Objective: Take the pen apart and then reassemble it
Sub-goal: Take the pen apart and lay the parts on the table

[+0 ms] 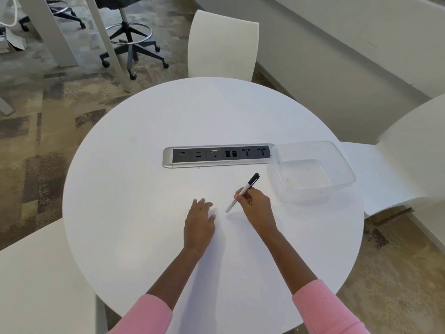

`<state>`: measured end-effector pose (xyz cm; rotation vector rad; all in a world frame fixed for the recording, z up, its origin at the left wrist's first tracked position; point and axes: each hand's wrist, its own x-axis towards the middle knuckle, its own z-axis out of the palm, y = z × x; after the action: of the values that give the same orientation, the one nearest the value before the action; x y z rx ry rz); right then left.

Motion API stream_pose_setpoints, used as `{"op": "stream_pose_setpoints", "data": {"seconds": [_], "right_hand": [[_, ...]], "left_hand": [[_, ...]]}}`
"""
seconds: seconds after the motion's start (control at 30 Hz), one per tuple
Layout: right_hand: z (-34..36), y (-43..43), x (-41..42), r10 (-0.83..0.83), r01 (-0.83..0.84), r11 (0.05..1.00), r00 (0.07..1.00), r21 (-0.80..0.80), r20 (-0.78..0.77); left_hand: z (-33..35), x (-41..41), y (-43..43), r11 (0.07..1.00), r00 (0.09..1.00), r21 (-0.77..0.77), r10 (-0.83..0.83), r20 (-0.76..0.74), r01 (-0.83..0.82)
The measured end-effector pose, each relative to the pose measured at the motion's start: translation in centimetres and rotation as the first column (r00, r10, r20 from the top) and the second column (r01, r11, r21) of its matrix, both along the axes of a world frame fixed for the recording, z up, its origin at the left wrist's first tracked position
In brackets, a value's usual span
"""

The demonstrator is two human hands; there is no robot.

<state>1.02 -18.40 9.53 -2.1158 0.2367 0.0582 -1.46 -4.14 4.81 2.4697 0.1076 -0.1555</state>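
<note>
Head view has my right hand [255, 208] pinching the pen [243, 191] mid-barrel, tilted over the worktop [144, 189] with its black cap [254, 178] pointing away, while my left hand [198, 222] lies relaxed and empty beside it — so I should bring that hand up, grip the cap and pull straight along the barrel.

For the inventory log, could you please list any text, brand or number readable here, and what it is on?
On the pen: dark print on the barrel, too blurred to read.
On the socket panel: small marks, none legible.
On the clear container: no text visible.
</note>
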Motion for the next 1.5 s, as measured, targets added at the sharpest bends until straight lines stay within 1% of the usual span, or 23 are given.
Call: {"op": "stream_pose_setpoints", "data": {"seconds": [0.07,0.1,0.17,0.27,0.37,0.43,0.57,0.7,0.73,0.8,0.9,0.97,1.0,1.07,1.13,1.2,1.23,1.33,1.37,1.4,1.43,1.47,1.5], "right_hand": [[0.1,0.3,-0.1,0.046,-0.045,0.998,0.999,-0.05,0.025],[0.1,0.5,-0.2,0.066,-0.063,0.995,0.997,-0.077,0.042],[0.1,0.6,-0.3,0.09,-0.08,0.989,0.993,-0.125,0.077],[0.2,0.9,-0.5,0.108,-0.088,0.984,0.985,-0.152,0.131],[0.0,1.1,-0.7,0.119,-0.084,0.98,0.975,-0.181,0.19],[-0.5,1.1,-0.9,0.144,-0.097,0.972,0.965,-0.212,0.218],[-1.8,1.1,-1.2,0.204,-0.148,0.945,0.963,-0.291,0.175],[-2.0,1.2,-1.6,0.195,-0.107,0.942,0.946,-0.318,0.26],[-2.1,1.2,-1.6,0.203,-0.113,0.939,0.945,-0.324,0.257],[-2.3,1.2,-1.6,0.205,-0.135,0.938,0.959,-0.321,0.198],[-2.3,1.1,-1.3,0.171,-0.125,0.952,0.974,-0.278,0.147],[-2.1,1.0,-1.3,0.129,-0.093,0.969,0.981,-0.231,0.146],[-2.1,1.0,-1.3,0.085,-0.06,0.982,0.987,-0.178,0.135],[-1.9,0.8,-1.3,-0.034,0.035,0.999,0.996,-0.011,0.08],[-1.8,0.6,-1.3,-0.157,0.154,0.974,0.988,0.169,0.008],[-1.8,0.3,-1.0,-0.269,0.286,0.895,0.958,0.341,-0.097],[-1.7,0.1,-0.9,-0.311,0.352,0.829,0.936,0.435,-0.164],[-1.2,-0.6,-0.7,-0.328,0.482,0.534,0.875,0.694,-0.356],[-1.1,-0.8,-0.8,-0.312,0.501,0.445,0.863,0.742,-0.396],[-1.0,-0.9,-0.8,-0.3,0.512,0.384,0.856,0.768,-0.421],[-1.0,-1.0,-0.8,-0.294,0.516,0.36,0.854,0.777,-0.43],[-1.1,-1.0,-0.7,-0.298,0.516,0.369,0.853,0.773,-0.428],[-1.1,-0.9,-0.7,-0.31,0.51,0.413,0.858,0.755,-0.41]], "left_hand": [[-0.8,0.2,0.3,0.965,0.99,0.222,-0.136,-0.032,0.14],[-1.1,0.3,0.5,0.939,0.984,0.296,-0.178,-0.012,0.174],[-2.4,0.3,0.8,0.92,0.982,0.345,-0.187,-0.027,0.185],[-3.3,-0.2,1.7,0.904,0.978,0.372,-0.193,-0.08,0.209],[-4.3,-0.5,2.6,0.906,0.986,0.391,-0.167,-0.024,0.163],[-4.6,-0.5,2.9,0.91,0.987,0.384,-0.16,-0.018,0.155],[-4.8,-0.5,3.0,0.918,0.987,0.365,-0.159,-0.013,0.153],[-5.0,-0.2,3.1,0.925,0.992,0.362,-0.123,0.006,0.113],[-5.0,-0.2,3.1,0.924,0.993,0.367,-0.12,0.018,0.105],[-5.1,-0.2,3.1,0.927,0.992,0.362,-0.119,0.031,0.1],[-5.1,-0.2,3.0,0.926,0.99,0.365,-0.128,0.051,0.101],[-5.3,-0.2,3.0,0.926,0.99,0.366,-0.13,0.063,0.098],[-5.3,-0.2,2.9,0.926,0.989,0.364,-0.13,0.065,0.098],[-5.5,-0.2,3.0,0.927,0.988,0.364,-0.132,0.077,0.095],[-5.6,-0.2,3.1,0.927,0.987,0.365,-0.133,0.09,0.091],[-5.8,-0.2,3.1,0.926,0.985,0.368,-0.133,0.111,0.084],[-5.9,-0.2,3.0,0.926,0.983,0.369,-0.134,0.124,0.08],[-6.0,-0.2,2.9,0.924,0.98,0.377,-0.133,0.149,0.068],[-6.1,-0.2,2.9,0.923,0.978,0.38,-0.132,0.159,0.063],[-6.1,-0.2,2.9,0.921,0.977,0.384,-0.131,0.166,0.058],[-6.1,-0.3,2.9,0.92,0.977,0.389,-0.13,0.169,0.055],[-6.1,-0.3,2.9,0.919,0.977,0.392,-0.13,0.171,0.053],[-6.0,-0.3,2.9,0.918,0.976,0.393,-0.129,0.174,0.052]]}}
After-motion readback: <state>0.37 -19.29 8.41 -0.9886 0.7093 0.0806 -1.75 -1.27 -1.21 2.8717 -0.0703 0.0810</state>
